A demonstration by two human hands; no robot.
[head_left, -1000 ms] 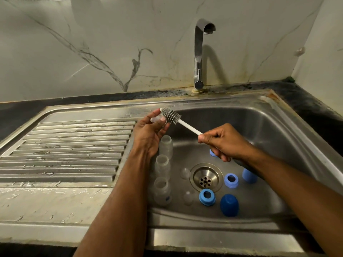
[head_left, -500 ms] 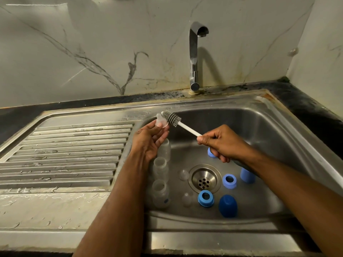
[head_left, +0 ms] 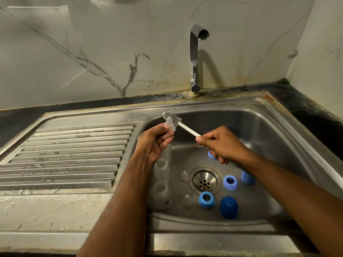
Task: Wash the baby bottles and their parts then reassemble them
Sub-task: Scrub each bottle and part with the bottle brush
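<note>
My left hand (head_left: 155, 143) pinches a clear silicone teat (head_left: 169, 124) above the sink's left wall. My right hand (head_left: 221, 144) grips the white handle of a small bottle brush (head_left: 172, 117), whose grey bristle head rests against the teat. Below, in the steel sink (head_left: 269, 127), three clear bottles (head_left: 161, 171) stand in a row along the left wall. Two loose clear teats (head_left: 184, 176) lie near the drain (head_left: 205, 180). Blue collar rings (head_left: 206, 199), (head_left: 230, 182) and blue caps (head_left: 228, 207), (head_left: 247, 177) sit on the sink floor. Another blue part (head_left: 211, 154) is half hidden under my right hand.
A chrome tap (head_left: 194, 58) rises behind the sink; no water runs from it. A ribbed wet draining board (head_left: 70, 154) lies to the left. A marble-patterned wall stands behind, and a dark counter strip (head_left: 304, 102) borders the sink at back and right.
The teat has turned in my left hand and now stands up in front of the brush head. Both hands stay in nearly the same place above the sink.
</note>
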